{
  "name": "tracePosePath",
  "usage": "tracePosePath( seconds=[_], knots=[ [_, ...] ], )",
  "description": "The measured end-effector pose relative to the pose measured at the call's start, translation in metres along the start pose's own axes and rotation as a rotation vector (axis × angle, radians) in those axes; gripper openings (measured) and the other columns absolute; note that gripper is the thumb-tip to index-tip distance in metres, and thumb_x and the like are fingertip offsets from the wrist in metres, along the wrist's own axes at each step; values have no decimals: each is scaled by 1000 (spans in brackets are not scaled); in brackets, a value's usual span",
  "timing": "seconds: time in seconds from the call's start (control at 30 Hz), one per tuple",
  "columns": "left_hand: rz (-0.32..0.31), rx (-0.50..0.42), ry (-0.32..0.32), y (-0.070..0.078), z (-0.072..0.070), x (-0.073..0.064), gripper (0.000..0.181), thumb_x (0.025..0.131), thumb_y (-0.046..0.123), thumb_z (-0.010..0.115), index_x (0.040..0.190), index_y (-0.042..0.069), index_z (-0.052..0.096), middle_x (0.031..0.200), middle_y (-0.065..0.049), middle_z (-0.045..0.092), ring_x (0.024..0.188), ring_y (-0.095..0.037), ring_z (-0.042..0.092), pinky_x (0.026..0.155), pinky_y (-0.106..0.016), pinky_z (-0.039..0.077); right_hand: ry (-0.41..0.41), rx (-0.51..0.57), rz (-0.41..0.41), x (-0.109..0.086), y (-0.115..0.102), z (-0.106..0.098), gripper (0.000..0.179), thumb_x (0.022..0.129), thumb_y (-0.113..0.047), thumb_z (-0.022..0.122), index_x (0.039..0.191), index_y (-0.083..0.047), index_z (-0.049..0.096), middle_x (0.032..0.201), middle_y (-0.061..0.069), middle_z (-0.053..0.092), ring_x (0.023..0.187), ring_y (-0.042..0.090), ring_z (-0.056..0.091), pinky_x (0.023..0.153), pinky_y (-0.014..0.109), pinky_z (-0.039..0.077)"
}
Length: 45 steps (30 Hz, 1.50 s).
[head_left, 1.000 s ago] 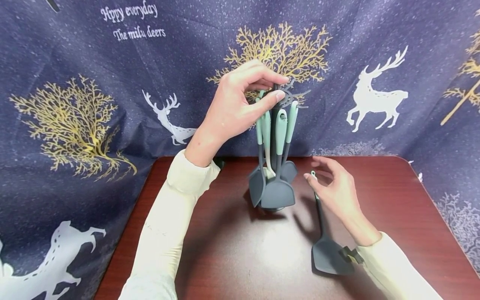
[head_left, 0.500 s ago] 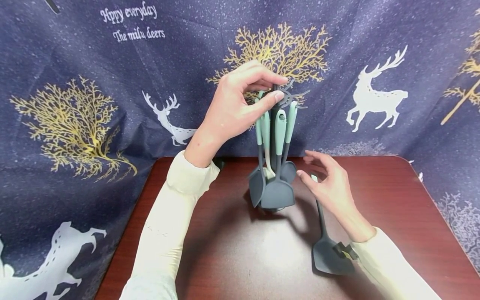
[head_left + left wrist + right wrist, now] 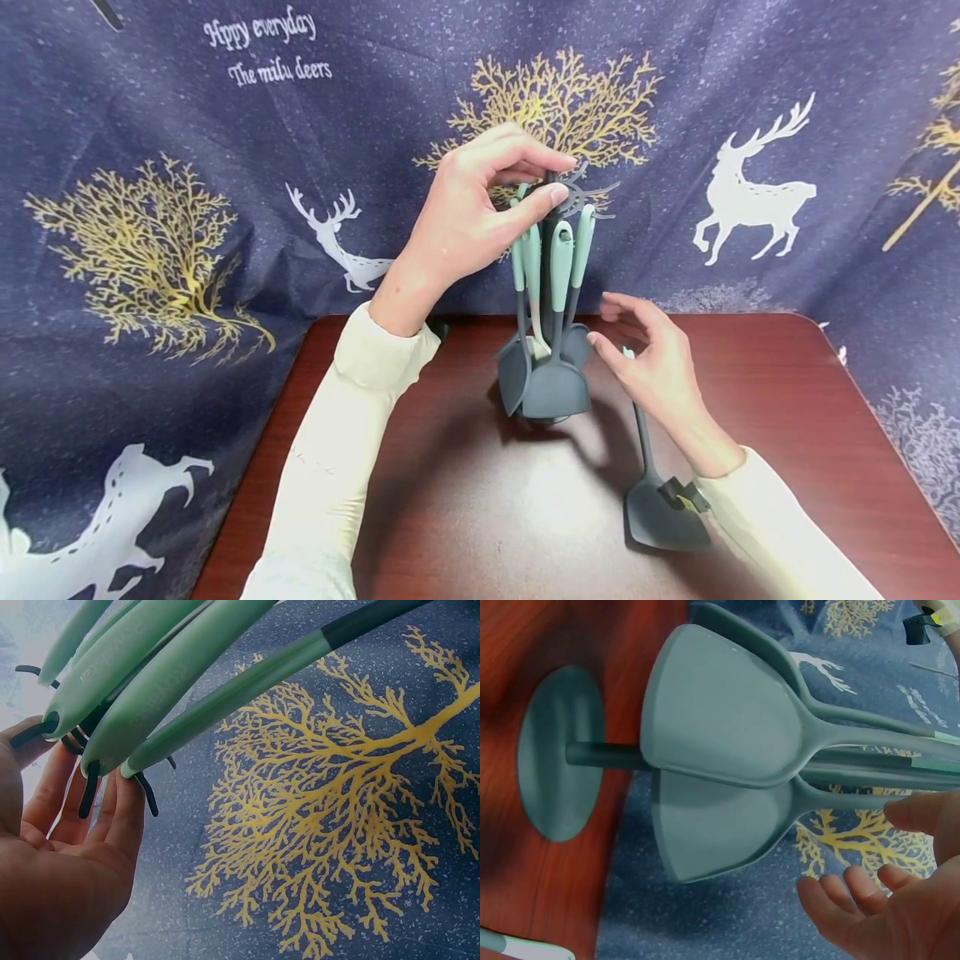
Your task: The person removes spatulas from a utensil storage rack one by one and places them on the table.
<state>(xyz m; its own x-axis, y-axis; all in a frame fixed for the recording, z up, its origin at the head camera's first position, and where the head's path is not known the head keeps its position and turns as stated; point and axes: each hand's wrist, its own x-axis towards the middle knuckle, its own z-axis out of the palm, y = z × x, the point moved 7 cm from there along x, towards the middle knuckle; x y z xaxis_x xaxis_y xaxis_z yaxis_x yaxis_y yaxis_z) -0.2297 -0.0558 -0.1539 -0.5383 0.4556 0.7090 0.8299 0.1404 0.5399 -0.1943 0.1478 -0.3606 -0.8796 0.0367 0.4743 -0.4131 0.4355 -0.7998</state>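
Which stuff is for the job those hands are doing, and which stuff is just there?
Seems part of the job:
- utensil stand, its top held by the left hand
- hanging utensils, near the right hand
- loose spatula, lying on the table

Just there:
- the table
- deer-print cloth behind it

Just below the left grip (image 3: 476, 204), the green handles (image 3: 561, 267) look like smooth plastic with a soft sheen (faint lettering marks them up close). Further beneath it, the grey blades (image 3: 555, 393) look matt and rubbery, while the round base (image 3: 544, 787) is smooth with a dull gloss. Under the right grip (image 3: 660, 367), the loose turner (image 3: 656, 517) has the same matt finish. The surface (image 3: 450, 525) is polished, wood-grained and glossy; behind both grips hangs creased cloth (image 3: 390, 108).
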Motion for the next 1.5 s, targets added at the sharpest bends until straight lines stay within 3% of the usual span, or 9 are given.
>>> tracePosePath(
  seconds=[0.27, 0.63, 0.8, 1.0, 1.2, 1.5],
  knots=[
    [7, 15, 2, -6, 1, 1, 18, 95, 1, 78, 112, -2, 79, 107, -12, 73, 104, -18, 69, 101, -32, 60, 7, 25, -15, 6, -7, 4, 53, 89, 0, 84, 138, -13, 69, 120, 5, 76, 107, 28, 74, 91, 23, 62],
    [15, 12, -1, -5, 1, 1, 18, 95, 2, 79, 112, -3, 79, 107, -13, 73, 105, -24, 69, 101, -32, 60, -2, 68, -45, 13, -17, 11, 53, 90, 5, 81, 139, -7, 67, 120, 12, 76, 106, 29, 74, 92, 26, 63],
    [4, 2, 0, 1, 0, 1, 17, 95, 0, 78, 111, -4, 79, 107, -14, 72, 105, -24, 69, 102, -34, 60, 1, 48, -50, 17, -20, 14, 48, 92, 2, 79, 138, -9, 68, 120, 9, 76, 106, 30, 74, 89, 24, 63],
    [3, 7, -4, -2, 0, 1, 18, 95, 1, 78, 112, -3, 79, 107, -14, 72, 105, -24, 69, 102, -33, 60, 9, 47, -49, 19, -23, 18, 43, 94, 2, 77, 136, -6, 69, 116, 9, 76, 106, 32, 74, 88, 21, 62],
    [2, 7, -9, 0, 1, 2, 18, 95, 0, 78, 113, -4, 78, 107, -17, 72, 104, -24, 69, 102, -33, 60, 10, 64, -25, 20, -23, 20, 42, 93, 4, 77, 133, -5, 70, 113, 11, 75, 102, 20, 72, 86, 18, 62],
    [-9, -6, -9, 5, 0, 0, 18, 95, -1, 77, 112, -6, 78, 107, -19, 71, 104, -26, 69, 102, -35, 60, 17, 132, -37, 23, -23, 26, 39, 92, 9, 75, 129, -3, 71, 110, 13, 75, 100, 17, 72, 86, 16, 61]
  ],
)
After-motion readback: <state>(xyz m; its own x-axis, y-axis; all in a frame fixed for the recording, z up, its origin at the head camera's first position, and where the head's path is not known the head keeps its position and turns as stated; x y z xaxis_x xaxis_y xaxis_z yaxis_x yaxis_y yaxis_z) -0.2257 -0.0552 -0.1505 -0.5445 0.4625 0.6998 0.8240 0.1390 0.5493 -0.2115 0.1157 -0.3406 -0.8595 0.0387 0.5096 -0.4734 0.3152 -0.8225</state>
